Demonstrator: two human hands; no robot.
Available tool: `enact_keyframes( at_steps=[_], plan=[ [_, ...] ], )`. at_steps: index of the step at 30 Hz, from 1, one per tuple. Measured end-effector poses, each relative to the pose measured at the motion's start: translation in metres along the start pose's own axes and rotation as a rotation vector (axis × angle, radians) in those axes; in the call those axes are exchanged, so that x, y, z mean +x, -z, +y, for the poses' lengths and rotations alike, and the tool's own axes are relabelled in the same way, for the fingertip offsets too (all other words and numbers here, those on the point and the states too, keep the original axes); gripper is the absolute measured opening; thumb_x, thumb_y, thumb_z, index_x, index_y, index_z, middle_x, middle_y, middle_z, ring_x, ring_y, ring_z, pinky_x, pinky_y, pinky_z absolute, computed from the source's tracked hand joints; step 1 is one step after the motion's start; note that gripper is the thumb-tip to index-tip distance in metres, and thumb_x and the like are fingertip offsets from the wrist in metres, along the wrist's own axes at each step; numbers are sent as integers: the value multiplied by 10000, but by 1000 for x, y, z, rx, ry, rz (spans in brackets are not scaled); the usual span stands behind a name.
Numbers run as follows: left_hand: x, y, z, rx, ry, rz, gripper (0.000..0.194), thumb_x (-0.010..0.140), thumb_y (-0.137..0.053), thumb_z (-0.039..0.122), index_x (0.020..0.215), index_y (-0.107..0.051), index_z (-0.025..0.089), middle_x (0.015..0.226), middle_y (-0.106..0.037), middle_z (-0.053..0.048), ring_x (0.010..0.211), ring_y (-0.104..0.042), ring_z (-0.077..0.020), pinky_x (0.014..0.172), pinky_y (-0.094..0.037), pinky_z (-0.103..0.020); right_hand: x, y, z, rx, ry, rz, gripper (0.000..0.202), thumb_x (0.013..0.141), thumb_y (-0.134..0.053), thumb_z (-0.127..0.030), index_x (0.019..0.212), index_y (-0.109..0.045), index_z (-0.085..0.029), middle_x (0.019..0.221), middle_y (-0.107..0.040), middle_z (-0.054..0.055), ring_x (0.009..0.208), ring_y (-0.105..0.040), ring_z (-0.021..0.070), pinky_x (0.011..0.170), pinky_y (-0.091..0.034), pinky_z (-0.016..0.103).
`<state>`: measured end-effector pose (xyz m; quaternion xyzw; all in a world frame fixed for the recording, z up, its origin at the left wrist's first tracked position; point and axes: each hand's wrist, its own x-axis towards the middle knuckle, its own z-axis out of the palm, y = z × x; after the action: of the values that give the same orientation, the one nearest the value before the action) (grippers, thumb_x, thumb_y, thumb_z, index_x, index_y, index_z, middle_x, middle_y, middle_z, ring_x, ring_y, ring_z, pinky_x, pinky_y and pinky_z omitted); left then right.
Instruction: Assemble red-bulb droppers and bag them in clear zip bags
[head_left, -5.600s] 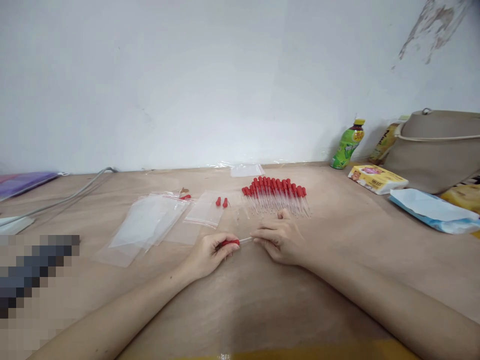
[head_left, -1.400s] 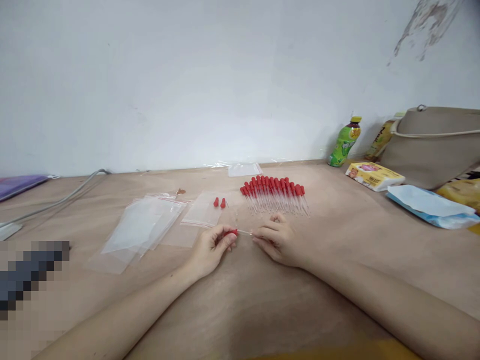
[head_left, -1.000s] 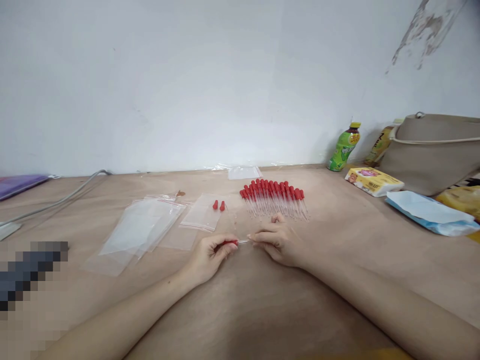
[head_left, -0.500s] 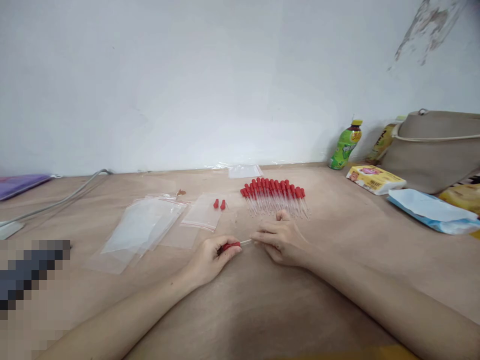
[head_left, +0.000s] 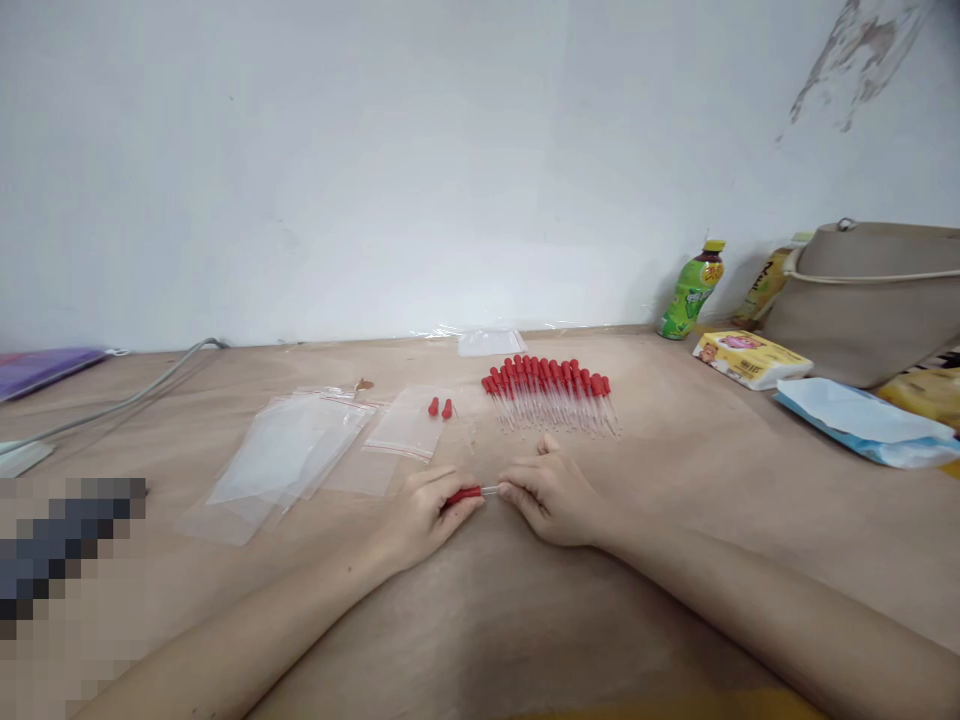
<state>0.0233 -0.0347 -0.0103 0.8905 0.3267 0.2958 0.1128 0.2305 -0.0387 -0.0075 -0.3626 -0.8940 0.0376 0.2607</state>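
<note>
My left hand [head_left: 429,515] pinches a red rubber bulb [head_left: 466,493] near the middle of the table. From the bulb a thin clear tube [head_left: 489,490] runs right, into the closed fingertips of my right hand [head_left: 546,495]. Behind my right hand lies a row of several droppers [head_left: 551,390], red bulbs away from me and clear tubes toward me. Two loose red bulbs [head_left: 440,408] rest on a small clear zip bag [head_left: 405,425]. More clear bags [head_left: 292,450] overlap to the left.
Another clear bag [head_left: 489,343] lies by the wall. At the right are a green bottle [head_left: 690,290], a yellow tissue pack [head_left: 751,360], a blue-white packet [head_left: 862,418] and a grey bag [head_left: 877,300]. A cable [head_left: 142,390] and purple folder [head_left: 49,372] are at the left.
The fingers of my right hand have closed round the clear tube, and the hand has moved slightly left. My left hand keeps its pinch on the red bulb.
</note>
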Motion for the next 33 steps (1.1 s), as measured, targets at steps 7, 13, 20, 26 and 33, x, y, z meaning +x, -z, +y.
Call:
enact_keyframes(
  at_steps=[7,13,20,26,33],
  plan=[
    [0,2,-14,158,-299,100,228,876,-480,181,1088,-566,179,909,-650,-54,758,-613,-129,668,-485,-215,5,5,-5,204,-159,-122,303,904,-350,-235,743,-600,-174,717,-650,-11,623,-498,90,762,-257,306],
    [3,8,-20,154,-232,145,412,854,-519,195,1255,-442,251,1076,-583,-61,955,-555,-171,832,-460,-307,9,19,-5,476,-258,-314,239,831,-444,-271,699,-606,-154,582,-561,-21,520,-465,80,525,-325,214],
    [3,9,-20,111,224,21,181,842,-490,321,772,-573,177,735,-535,-13,629,-520,-129,587,-428,-254,32,33,26,622,-678,-176,203,732,-551,-347,657,-563,-159,557,-584,5,505,-552,109,516,-408,218],
    [5,9,-20,103,279,-58,211,832,-477,312,669,-483,178,619,-520,22,565,-477,-116,541,-356,-235,83,19,39,-4,-782,24,228,688,-564,-418,605,-621,-213,723,-666,22,739,-609,194,620,-415,275],
    [5,9,-19,87,245,-48,181,837,-460,291,697,-492,180,632,-529,20,568,-474,-116,546,-354,-237,111,-16,39,-250,-783,-33,256,749,-477,-357,842,-662,-208,864,-675,75,867,-613,230,674,-434,301]
  ],
)
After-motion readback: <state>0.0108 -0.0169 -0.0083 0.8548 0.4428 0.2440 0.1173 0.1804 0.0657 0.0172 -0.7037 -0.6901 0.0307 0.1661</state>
